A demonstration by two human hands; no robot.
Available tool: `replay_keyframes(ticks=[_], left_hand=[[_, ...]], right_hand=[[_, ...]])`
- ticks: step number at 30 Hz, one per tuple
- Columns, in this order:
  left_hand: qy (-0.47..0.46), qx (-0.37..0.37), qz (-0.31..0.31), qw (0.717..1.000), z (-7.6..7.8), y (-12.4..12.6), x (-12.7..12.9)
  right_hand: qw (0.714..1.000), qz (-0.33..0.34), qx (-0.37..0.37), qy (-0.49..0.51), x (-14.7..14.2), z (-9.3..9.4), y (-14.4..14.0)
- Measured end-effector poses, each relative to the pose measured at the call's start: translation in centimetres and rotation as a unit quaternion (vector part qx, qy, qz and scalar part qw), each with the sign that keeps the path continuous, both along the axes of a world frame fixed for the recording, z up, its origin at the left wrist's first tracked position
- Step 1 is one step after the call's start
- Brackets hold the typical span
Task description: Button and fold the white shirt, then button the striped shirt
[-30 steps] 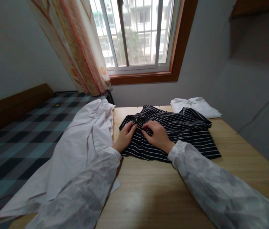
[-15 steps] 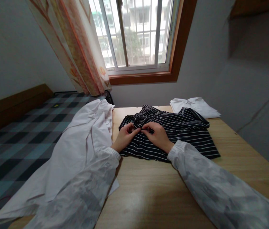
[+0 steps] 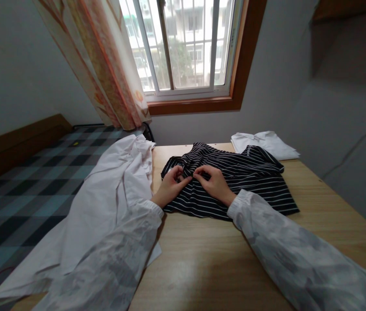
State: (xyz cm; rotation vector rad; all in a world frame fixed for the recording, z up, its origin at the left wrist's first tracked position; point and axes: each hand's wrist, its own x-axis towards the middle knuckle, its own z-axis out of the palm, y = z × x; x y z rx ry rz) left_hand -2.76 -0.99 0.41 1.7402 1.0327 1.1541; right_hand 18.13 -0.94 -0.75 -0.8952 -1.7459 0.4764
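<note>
Pinching the striped garment [image 3: 249, 179], right hand [image 3: 215, 183] nearly meets left hand [image 3: 171, 185] (whose grip I can't tell), apparently steadying one spot.

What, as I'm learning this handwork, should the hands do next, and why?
Perhaps let the left hand steady the striped garment while the right hand gently works the cloth, since both hands' fingertips nearly meet at its bunched part. Any fastening between them is too small to make out.

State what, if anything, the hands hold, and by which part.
The left hand and right hand pinch the striped garment near its bunched left end; exact part unclear.
</note>
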Motion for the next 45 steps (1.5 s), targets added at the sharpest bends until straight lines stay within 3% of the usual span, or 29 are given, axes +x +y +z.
replay_keyframes(ticks=[9, 18, 24, 30, 35, 45], left_hand=[[0.005, 0.006, -0.002, 1.0, 0.1, -0.2, -0.1], [-0.064, -0.067, -0.031, 0.995, -0.2, 0.7, -0.4], [-0.057, -0.069, -0.029, 0.995, 0.0, 0.6, -0.4], [0.04, 0.011, -0.012, 0.999, 0.2, 0.0, -0.4], [0.105, 0.061, 0.009, 0.993, 0.5, -0.5, -0.2], [0.143, 0.124, 0.051, 0.981, 0.7, -0.9, 0.2]], right_hand=[[0.993, -0.009, 0.086, -0.082, 0.4, 0.3, -0.1], [0.961, -0.045, 0.166, -0.217, 0.9, 1.1, -1.1], [0.984, -0.04, 0.101, -0.139, 0.6, 0.4, -0.7], [0.998, -0.01, 0.025, -0.061, 0.3, 0.1, -0.4], [0.997, -0.007, 0.034, -0.063, 0.2, 0.1, -0.5], [0.998, -0.019, 0.03, -0.051, 0.2, 0.0, -0.5]])
